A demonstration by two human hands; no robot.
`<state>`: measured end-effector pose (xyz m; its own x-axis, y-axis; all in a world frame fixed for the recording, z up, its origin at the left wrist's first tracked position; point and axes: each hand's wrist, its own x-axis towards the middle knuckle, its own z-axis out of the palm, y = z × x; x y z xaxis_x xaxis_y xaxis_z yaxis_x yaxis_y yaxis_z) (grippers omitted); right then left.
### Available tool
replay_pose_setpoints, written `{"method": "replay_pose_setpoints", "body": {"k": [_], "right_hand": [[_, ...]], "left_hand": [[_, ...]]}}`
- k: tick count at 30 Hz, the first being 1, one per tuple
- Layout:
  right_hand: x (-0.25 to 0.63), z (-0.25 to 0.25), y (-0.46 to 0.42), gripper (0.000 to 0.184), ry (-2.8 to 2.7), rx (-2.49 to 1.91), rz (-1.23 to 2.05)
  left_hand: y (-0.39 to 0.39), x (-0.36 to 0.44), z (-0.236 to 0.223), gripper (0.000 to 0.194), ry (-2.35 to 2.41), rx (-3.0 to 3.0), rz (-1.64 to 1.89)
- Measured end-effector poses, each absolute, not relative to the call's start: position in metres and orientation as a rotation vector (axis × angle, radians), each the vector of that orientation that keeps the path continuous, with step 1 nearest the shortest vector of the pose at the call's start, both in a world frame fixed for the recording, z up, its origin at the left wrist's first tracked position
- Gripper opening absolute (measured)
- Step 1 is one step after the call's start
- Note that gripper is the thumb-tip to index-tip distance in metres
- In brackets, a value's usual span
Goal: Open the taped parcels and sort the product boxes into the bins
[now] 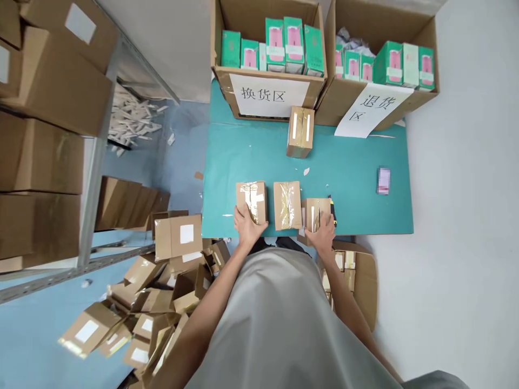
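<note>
Three small taped cardboard parcels sit in a row along the near edge of the teal table (348,162). My left hand (246,226) grips the near end of the left parcel (251,200). My right hand (322,232) wraps round the right parcel (316,212). The middle parcel (287,204) lies untouched between them. A fourth parcel (300,131) stands upright farther back, in front of the big cartons.
Two open cartons (267,97) (377,102) of green-and-pink product boxes with paper signs stand at the table's far edge. A small device (383,180) lies at the right. A heap of parcels (154,302) covers the floor at left; shelves with cartons (44,135) beyond.
</note>
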<state>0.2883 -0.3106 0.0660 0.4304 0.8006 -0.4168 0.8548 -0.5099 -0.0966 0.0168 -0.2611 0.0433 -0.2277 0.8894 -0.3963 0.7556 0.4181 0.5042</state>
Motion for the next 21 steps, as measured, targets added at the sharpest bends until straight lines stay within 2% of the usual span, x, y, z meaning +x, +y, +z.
{"method": "replay_pose_setpoints", "body": {"k": [7, 13, 21], "right_hand": [[0.249, 0.070, -0.237, 0.104, 1.484, 2.582, -0.598], [0.181, 0.070, -0.185, 0.102, 1.553, 2.628, -0.619], [0.115, 0.070, -0.086, 0.098, 1.672, 2.616, -0.740]], "left_hand": [[-0.216, 0.000, 0.049, 0.120, 1.944, 1.481, 0.297], [-0.178, -0.054, 0.052, 0.121, 2.019, 1.448, 0.285], [-0.079, -0.117, 0.049, 0.121, 2.111, 1.434, 0.275]]}}
